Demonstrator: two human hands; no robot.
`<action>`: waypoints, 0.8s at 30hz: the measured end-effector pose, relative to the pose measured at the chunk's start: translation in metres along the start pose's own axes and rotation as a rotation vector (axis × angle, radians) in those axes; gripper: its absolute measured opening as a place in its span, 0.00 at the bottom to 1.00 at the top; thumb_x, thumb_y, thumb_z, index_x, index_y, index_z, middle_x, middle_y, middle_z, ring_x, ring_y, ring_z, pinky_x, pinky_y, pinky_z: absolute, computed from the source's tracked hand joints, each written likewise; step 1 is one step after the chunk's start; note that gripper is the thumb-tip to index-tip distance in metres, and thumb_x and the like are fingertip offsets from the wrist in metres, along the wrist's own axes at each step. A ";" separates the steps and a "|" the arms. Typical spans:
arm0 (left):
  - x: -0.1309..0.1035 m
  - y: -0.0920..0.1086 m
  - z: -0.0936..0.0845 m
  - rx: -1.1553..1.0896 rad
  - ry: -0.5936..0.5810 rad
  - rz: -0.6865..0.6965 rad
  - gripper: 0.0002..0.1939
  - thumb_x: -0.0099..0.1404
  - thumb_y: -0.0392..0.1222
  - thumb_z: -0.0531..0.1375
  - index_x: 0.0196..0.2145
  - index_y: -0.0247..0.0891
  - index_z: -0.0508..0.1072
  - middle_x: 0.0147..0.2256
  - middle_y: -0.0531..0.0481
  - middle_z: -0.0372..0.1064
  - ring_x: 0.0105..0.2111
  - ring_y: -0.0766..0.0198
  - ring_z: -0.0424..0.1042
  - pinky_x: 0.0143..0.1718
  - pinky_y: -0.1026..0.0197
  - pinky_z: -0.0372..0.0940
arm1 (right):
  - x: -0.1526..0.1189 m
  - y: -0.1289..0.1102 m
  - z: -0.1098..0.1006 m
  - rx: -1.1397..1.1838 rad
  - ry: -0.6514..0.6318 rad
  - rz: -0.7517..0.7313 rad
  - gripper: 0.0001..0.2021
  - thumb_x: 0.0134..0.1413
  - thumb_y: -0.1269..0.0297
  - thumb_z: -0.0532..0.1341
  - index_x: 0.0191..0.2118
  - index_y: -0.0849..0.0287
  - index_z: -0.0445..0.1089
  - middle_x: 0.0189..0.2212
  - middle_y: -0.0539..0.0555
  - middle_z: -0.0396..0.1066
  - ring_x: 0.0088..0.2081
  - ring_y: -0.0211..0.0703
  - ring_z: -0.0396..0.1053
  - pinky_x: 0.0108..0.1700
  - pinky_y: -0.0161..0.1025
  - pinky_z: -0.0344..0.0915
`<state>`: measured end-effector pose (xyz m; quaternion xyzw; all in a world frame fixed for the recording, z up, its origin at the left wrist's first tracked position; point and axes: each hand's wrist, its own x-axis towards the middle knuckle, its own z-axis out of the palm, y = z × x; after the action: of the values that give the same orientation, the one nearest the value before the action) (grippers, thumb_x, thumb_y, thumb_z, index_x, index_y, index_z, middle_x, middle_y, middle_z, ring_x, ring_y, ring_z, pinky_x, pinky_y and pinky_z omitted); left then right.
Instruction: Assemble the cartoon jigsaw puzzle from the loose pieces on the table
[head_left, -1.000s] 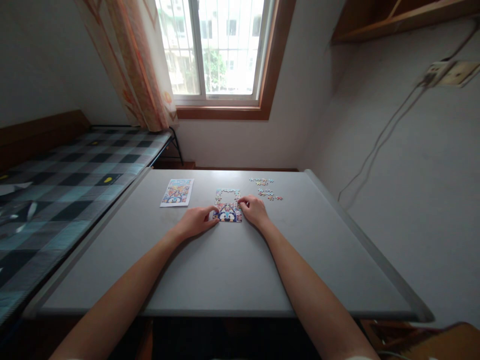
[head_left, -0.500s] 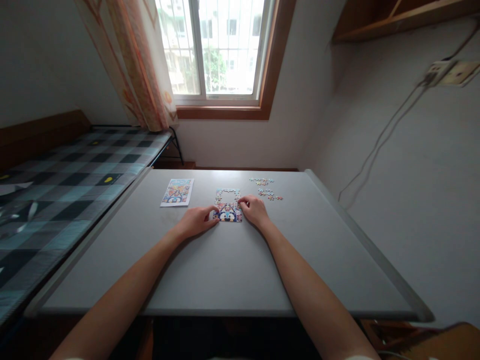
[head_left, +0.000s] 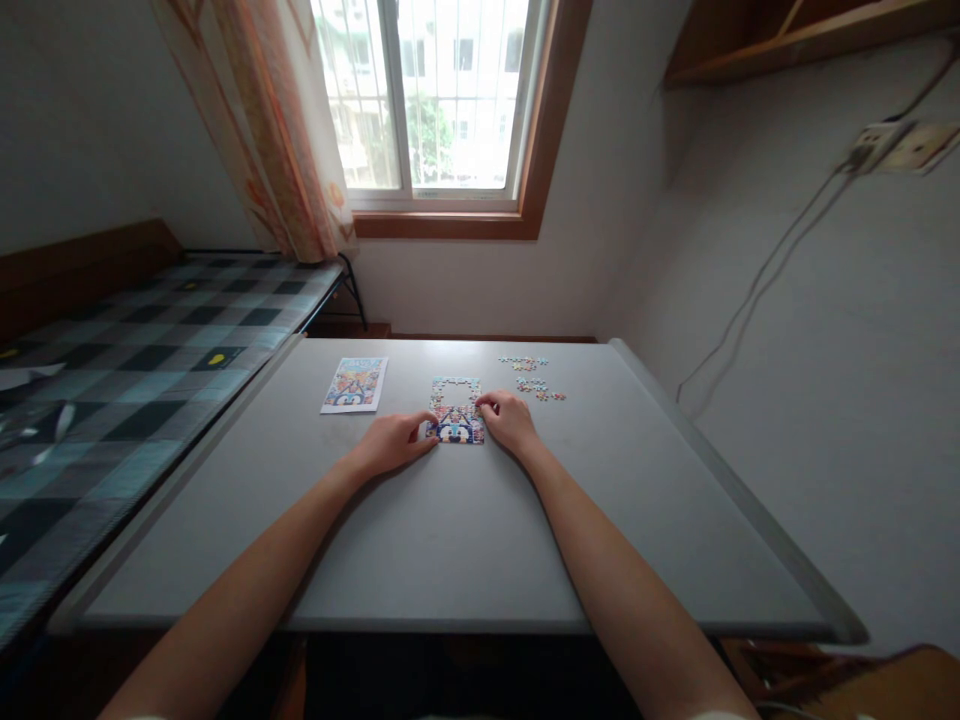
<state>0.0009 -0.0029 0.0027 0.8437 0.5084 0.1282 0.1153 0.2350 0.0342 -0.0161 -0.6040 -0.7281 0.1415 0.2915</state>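
Observation:
A partly assembled jigsaw puzzle (head_left: 456, 428) lies flat on the grey table, its near part filled in and its far part a frame around a bare gap. My left hand (head_left: 394, 442) rests at its left edge, thumb and fingers apart and touching the border. At the right edge, my right hand (head_left: 508, 415) has its fingertips pressed together on the border; whether a small piece is between them is too small to tell. Loose puzzle pieces (head_left: 532, 384) lie in groups beyond my right hand. A printed picture sheet (head_left: 355, 386) lies to the left of the puzzle.
The grey table (head_left: 442, 540) has raised side edges. A bed with a checked cover (head_left: 150, 350) stands along its left side. Behind are a curtain (head_left: 277, 130) and a window, and cables (head_left: 750, 290) hang on the right wall.

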 end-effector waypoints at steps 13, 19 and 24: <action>0.000 0.002 -0.001 -0.006 -0.005 -0.018 0.16 0.63 0.53 0.55 0.46 0.47 0.71 0.23 0.56 0.65 0.23 0.67 0.64 0.26 0.66 0.51 | 0.000 0.001 0.000 -0.001 0.003 -0.003 0.11 0.53 0.67 0.55 0.34 0.53 0.76 0.36 0.51 0.74 0.37 0.41 0.67 0.45 0.38 0.58; 0.000 0.001 -0.001 -0.002 -0.008 -0.020 0.16 0.63 0.54 0.55 0.46 0.47 0.71 0.23 0.56 0.64 0.23 0.67 0.63 0.26 0.66 0.51 | 0.000 0.001 0.000 -0.002 0.004 -0.006 0.12 0.53 0.67 0.54 0.34 0.53 0.76 0.36 0.51 0.74 0.36 0.41 0.67 0.45 0.38 0.58; 0.000 0.002 -0.001 -0.013 -0.004 -0.004 0.16 0.64 0.53 0.55 0.46 0.47 0.71 0.23 0.57 0.65 0.23 0.67 0.64 0.26 0.66 0.51 | 0.000 0.001 0.000 -0.009 -0.003 -0.006 0.12 0.54 0.67 0.54 0.35 0.53 0.76 0.36 0.51 0.74 0.36 0.41 0.68 0.45 0.38 0.58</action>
<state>0.0019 -0.0035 0.0042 0.8422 0.5090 0.1297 0.1220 0.2357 0.0349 -0.0166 -0.6028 -0.7310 0.1384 0.2881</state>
